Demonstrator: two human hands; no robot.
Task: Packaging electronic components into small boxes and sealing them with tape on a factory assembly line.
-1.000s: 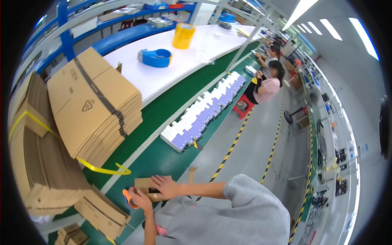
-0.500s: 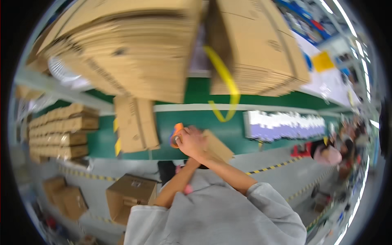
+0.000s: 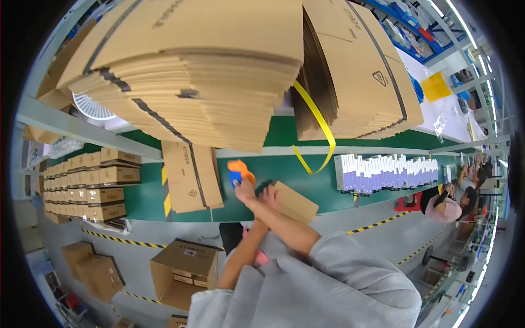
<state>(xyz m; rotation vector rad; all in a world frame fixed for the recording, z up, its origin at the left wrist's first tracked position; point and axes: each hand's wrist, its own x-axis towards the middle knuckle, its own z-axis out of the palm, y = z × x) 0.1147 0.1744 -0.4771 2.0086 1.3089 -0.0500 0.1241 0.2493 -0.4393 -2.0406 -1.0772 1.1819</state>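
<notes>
Looks to me like a taping-up-a-box step: the right hand [image 3: 245, 190] has its fingers closed round the orange and blue tape dispenser [image 3: 240, 171], held out over the green bench [image 3: 265, 168], left of a small brown box [image 3: 298, 205]. The box sits near the bench's front edge, tilted a bit, and the left hand [image 3: 271, 195] is at its left end. Those fingers look slightly spread, but the arms are crossed, right over left, so I honestly can't tell if it's pinching anything. Can't make out any tape between dispenser and box either. If it is taping, I'd say the next move calls for uncrossing, keeping the box steady with the left, and bringing the dispenser square onto the seam so the strip doesn't go on crooked
</notes>
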